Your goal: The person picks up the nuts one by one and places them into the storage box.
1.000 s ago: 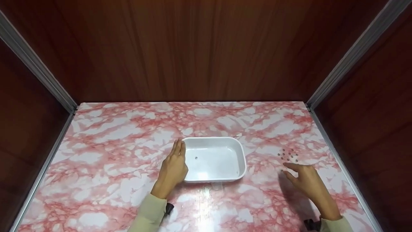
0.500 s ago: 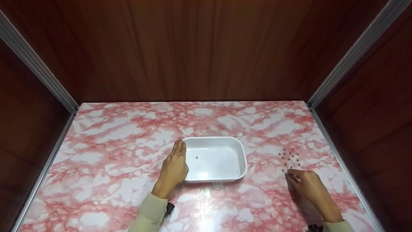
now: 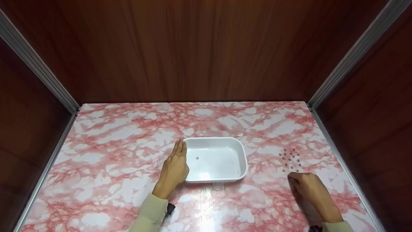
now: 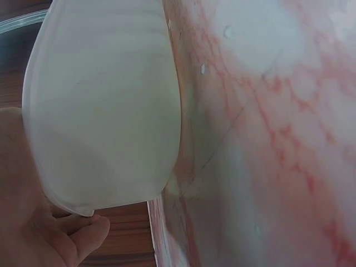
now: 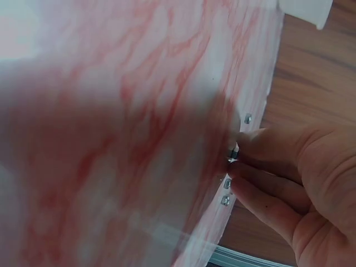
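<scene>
A white rectangular tray sits mid-table with one small metal nut inside. My left hand lies with straight fingers along the tray's left wall; the left wrist view shows that wall close up, with my left hand under its rim. Several small metal nuts lie scattered on the marble top to the right. My right hand rests just before them, fingertips drawn together. In the right wrist view my right hand pinches one small nut, with other nuts beside it.
The pink marble table is boxed in by dark wooden walls at the back and sides, with metal rails along the edges. Bare marble surface lies left of the tray and behind it.
My right hand drew back slightly toward the near edge, and its spread fingers closed into a pinch at the near end of the nuts. Left hand and tray stayed put.
</scene>
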`<state>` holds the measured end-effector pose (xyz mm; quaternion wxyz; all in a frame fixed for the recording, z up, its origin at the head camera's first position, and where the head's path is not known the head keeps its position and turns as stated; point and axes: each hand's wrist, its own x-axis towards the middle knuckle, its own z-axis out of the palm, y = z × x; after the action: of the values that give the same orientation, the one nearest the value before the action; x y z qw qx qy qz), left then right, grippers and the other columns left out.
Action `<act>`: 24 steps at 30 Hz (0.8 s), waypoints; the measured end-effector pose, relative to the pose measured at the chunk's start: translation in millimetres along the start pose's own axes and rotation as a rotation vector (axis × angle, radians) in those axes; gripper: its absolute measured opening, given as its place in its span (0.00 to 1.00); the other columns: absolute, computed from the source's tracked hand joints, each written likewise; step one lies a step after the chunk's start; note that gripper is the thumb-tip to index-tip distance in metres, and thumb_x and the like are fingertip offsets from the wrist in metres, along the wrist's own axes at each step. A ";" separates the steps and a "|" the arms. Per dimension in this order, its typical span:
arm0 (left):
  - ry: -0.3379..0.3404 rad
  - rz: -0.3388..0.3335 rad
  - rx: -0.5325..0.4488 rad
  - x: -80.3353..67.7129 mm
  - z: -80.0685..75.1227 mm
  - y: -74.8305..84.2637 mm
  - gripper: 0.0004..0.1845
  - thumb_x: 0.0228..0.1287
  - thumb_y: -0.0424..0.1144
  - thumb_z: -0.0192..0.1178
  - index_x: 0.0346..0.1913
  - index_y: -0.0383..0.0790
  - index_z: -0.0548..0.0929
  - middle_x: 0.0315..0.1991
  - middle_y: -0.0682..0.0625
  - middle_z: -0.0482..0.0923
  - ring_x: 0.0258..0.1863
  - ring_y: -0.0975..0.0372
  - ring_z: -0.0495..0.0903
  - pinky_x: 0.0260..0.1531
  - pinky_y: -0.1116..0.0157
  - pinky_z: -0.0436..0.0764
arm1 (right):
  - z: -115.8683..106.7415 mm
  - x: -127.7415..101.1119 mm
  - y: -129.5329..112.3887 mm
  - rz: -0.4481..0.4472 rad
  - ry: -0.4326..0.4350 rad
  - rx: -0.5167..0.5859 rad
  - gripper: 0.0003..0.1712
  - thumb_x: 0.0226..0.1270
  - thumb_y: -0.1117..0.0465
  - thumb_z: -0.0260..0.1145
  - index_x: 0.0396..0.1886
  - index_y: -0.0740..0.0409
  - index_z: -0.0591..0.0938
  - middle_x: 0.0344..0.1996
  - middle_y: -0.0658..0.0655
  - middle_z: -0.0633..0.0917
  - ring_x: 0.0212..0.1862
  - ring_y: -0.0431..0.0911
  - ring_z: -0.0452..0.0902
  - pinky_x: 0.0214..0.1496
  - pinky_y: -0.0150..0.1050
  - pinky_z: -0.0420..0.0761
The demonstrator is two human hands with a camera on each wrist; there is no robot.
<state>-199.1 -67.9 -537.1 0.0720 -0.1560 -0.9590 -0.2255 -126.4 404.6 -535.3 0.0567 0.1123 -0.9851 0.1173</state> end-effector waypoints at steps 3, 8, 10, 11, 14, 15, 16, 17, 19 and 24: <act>0.005 -0.001 0.007 -0.3 0.3 0.3 0.32 0.70 0.28 0.49 0.77 0.22 0.65 0.79 0.29 0.62 0.81 0.41 0.62 0.75 0.49 0.73 | -0.5 0.6 0.4 -0.001 0.003 -0.005 0.18 0.68 0.72 0.67 0.22 0.47 0.80 0.15 0.43 0.76 0.21 0.35 0.67 0.24 0.32 0.70; 0.008 -0.004 0.002 0.0 0.8 0.9 0.33 0.70 0.28 0.50 0.77 0.23 0.65 0.79 0.29 0.62 0.81 0.41 0.62 0.74 0.49 0.74 | -0.5 2.2 1.0 -0.010 -0.001 -0.016 0.21 0.69 0.74 0.66 0.19 0.46 0.78 0.14 0.42 0.75 0.21 0.35 0.68 0.24 0.32 0.70; 0.010 -0.005 0.000 0.1 1.1 0.9 0.33 0.70 0.28 0.50 0.77 0.23 0.65 0.79 0.29 0.62 0.82 0.42 0.62 0.73 0.49 0.75 | 0.2 3.4 1.2 -0.018 -0.003 -0.019 0.23 0.68 0.75 0.64 0.17 0.46 0.77 0.13 0.41 0.74 0.21 0.35 0.67 0.24 0.32 0.69; 0.011 -0.004 0.001 0.2 1.2 1.0 0.32 0.70 0.28 0.50 0.77 0.23 0.65 0.79 0.29 0.62 0.82 0.42 0.62 0.73 0.49 0.75 | 0.5 4.0 1.2 -0.023 -0.002 -0.021 0.24 0.68 0.75 0.64 0.17 0.46 0.76 0.13 0.40 0.73 0.21 0.35 0.66 0.24 0.31 0.69; 0.020 0.003 0.000 0.0 1.6 0.8 0.32 0.70 0.28 0.50 0.76 0.22 0.66 0.79 0.29 0.63 0.81 0.41 0.62 0.72 0.49 0.76 | 2.0 5.4 1.9 -0.033 -0.008 -0.015 0.26 0.68 0.75 0.62 0.15 0.45 0.75 0.12 0.39 0.73 0.20 0.33 0.65 0.23 0.29 0.68; 0.022 0.006 -0.001 0.0 1.8 0.6 0.32 0.70 0.28 0.50 0.76 0.22 0.66 0.79 0.29 0.63 0.81 0.41 0.62 0.72 0.49 0.76 | 2.2 5.7 1.9 -0.035 -0.012 -0.013 0.26 0.67 0.75 0.62 0.14 0.44 0.75 0.12 0.39 0.73 0.20 0.33 0.64 0.23 0.29 0.67; 0.024 0.008 -0.002 -0.1 1.9 0.6 0.31 0.70 0.28 0.50 0.76 0.22 0.66 0.79 0.29 0.63 0.81 0.41 0.63 0.72 0.49 0.76 | 2.4 6.0 1.9 -0.038 -0.018 -0.013 0.26 0.67 0.75 0.61 0.14 0.43 0.75 0.12 0.39 0.73 0.20 0.32 0.64 0.23 0.29 0.67; 0.026 0.010 -0.002 -0.2 1.9 0.5 0.31 0.70 0.28 0.49 0.76 0.22 0.66 0.79 0.29 0.63 0.81 0.41 0.63 0.73 0.49 0.76 | 2.6 6.1 1.8 -0.039 -0.022 -0.011 0.27 0.67 0.75 0.61 0.14 0.43 0.75 0.12 0.39 0.73 0.19 0.31 0.64 0.23 0.28 0.67; 0.026 0.011 -0.004 -0.2 1.9 0.3 0.31 0.70 0.28 0.49 0.76 0.22 0.66 0.78 0.28 0.63 0.81 0.41 0.63 0.75 0.49 0.73 | 3.0 6.7 1.8 -0.043 -0.030 -0.013 0.27 0.64 0.76 0.61 0.13 0.42 0.75 0.12 0.38 0.74 0.19 0.31 0.64 0.22 0.28 0.67; 0.028 0.011 -0.012 -0.8 2.2 -0.5 0.31 0.70 0.27 0.49 0.76 0.21 0.65 0.79 0.28 0.62 0.81 0.40 0.62 0.77 0.50 0.71 | 4.9 6.5 1.0 -0.076 -0.014 -0.045 0.26 0.55 0.78 0.63 0.12 0.42 0.75 0.13 0.37 0.75 0.20 0.30 0.66 0.22 0.28 0.67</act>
<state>-198.7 -67.6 -539.4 0.0855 -0.1585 -0.9557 -0.2330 -133.4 403.0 -539.3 0.0567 0.1493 -0.9829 0.0919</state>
